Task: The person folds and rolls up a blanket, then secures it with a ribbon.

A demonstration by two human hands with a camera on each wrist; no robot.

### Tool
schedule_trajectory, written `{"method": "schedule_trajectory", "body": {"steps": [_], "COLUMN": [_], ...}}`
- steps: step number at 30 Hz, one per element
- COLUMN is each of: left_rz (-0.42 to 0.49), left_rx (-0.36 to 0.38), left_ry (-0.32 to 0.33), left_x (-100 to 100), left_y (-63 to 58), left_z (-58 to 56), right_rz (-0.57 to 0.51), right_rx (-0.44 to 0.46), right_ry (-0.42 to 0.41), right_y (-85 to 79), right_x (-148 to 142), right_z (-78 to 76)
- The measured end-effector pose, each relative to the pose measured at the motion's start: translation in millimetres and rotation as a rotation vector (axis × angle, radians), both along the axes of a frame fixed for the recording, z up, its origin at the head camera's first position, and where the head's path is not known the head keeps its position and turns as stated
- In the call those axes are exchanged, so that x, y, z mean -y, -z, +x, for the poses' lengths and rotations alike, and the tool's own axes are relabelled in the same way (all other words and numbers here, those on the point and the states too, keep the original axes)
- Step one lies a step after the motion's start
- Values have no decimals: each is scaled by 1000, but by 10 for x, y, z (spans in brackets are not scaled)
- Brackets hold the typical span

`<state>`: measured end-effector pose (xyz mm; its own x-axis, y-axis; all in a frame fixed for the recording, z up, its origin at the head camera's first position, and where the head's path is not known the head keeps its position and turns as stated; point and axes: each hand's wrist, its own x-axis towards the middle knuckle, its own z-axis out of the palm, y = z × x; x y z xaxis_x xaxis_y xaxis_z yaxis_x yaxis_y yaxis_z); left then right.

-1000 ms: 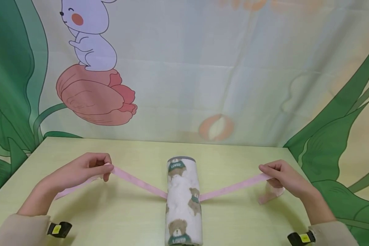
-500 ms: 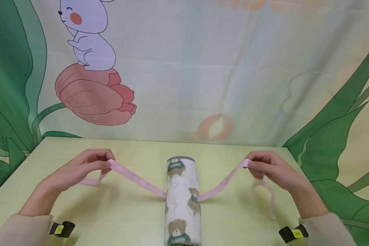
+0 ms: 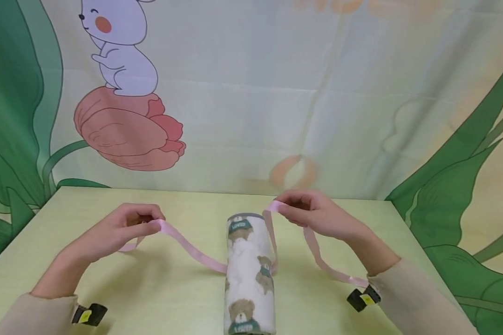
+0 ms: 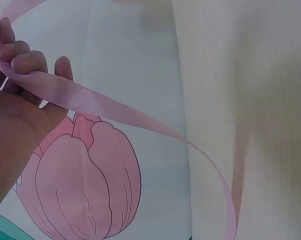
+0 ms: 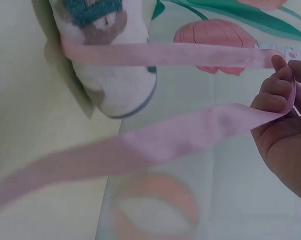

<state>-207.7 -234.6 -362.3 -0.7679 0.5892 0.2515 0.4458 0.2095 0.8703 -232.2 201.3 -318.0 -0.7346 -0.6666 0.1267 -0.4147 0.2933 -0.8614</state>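
Pinching the pink ribbon [image 3: 194, 252] in left hand [image 3: 119, 230] and right hand [image 3: 318, 216], flanking the bear-print roll [image 3: 245, 260] between both, nearer the right. Possibly risking dragging the roll askew by pulling unevenly, or dropping ribbon by loosening either pinch.

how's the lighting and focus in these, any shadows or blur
head view: brightest, soft shadow on the table below the left hand; left wrist view: dimmer, soft shadows on the table; right wrist view: also dim, pink ribbon blurring toward lower left
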Motion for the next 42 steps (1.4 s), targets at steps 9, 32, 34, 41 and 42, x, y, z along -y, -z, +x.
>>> {"method": "schedule_trajectory", "body": {"steps": [9, 32, 34, 41, 42], "left_rz": [11, 1, 3, 14, 16], "left_rx": [-26, 5, 10, 11, 11], "left_ry": [36, 65, 66, 83, 83], "left_x": [-123, -283, -293, -315, -319], "left_y": [-31, 27, 31, 37, 38], "left_z": [16, -28, -29, -33, -36], "right_rz": [51, 411, 442, 541, 545], "right_rx": [-19, -261, -225, -112, -107], "right_ry": [-111, 13, 0, -97, -100], "right_y": [108, 582, 645, 836, 860], "right_x": [476, 310, 194, -62, -78], "right_z": [-113, -272, -281, -256, -251]}}
